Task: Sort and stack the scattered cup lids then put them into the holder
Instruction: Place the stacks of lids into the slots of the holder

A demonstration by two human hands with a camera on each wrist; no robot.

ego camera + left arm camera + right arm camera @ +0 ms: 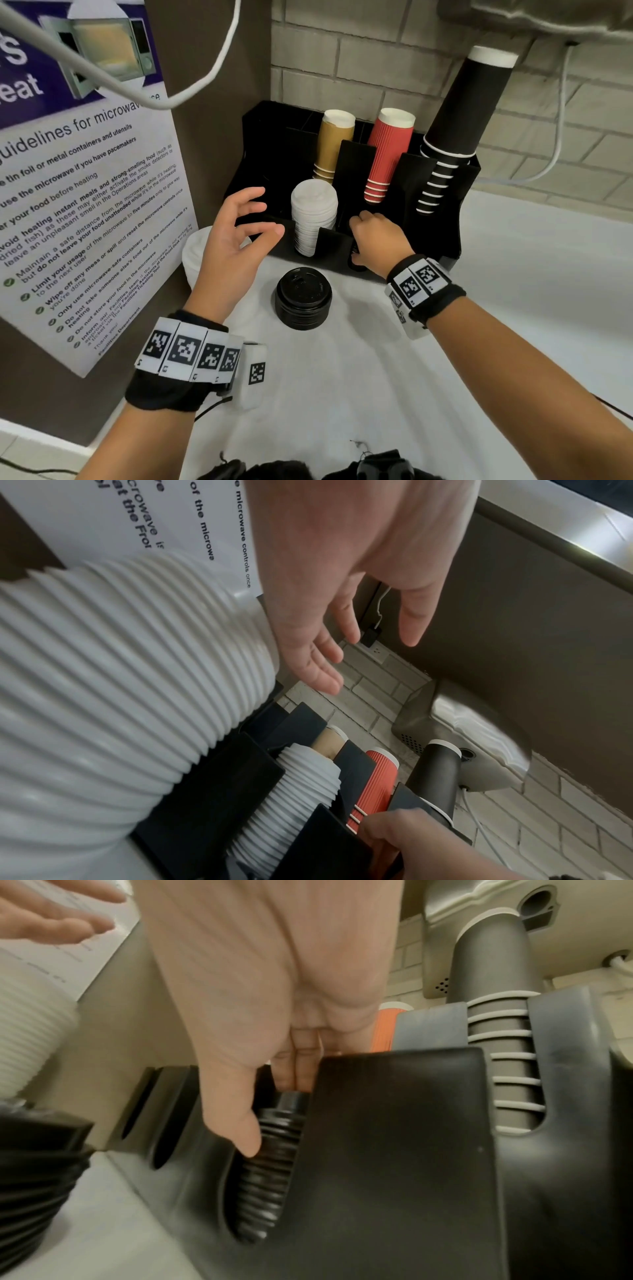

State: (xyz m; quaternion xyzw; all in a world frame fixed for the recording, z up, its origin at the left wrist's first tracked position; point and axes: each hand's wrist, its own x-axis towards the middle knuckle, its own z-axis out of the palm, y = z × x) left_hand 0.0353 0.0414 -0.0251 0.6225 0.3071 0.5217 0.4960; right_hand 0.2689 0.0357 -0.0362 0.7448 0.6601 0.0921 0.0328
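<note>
Head view shows the right hand (371, 236) gripping black lids (270, 1153) inside a front slot of the black holder (435, 236). At nine o'clock, the left hand (236, 240) floats open, holding nothing. More black lids (303, 298) sit stacked at six o'clock.

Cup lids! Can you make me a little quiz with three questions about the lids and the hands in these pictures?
1. True or false: the left hand holds a lid.
2. Which stack does the right hand push into the holder? A) white lids B) black lids C) red cups
3. Fill in: the loose stack of black lids on the counter sits ____ the holder (inside / in front of).

Key
1. False: its fingers are spread and hold nothing.
2. B: the right wrist view shows the black lids in the slot under its fingers.
3. In front of.
</note>
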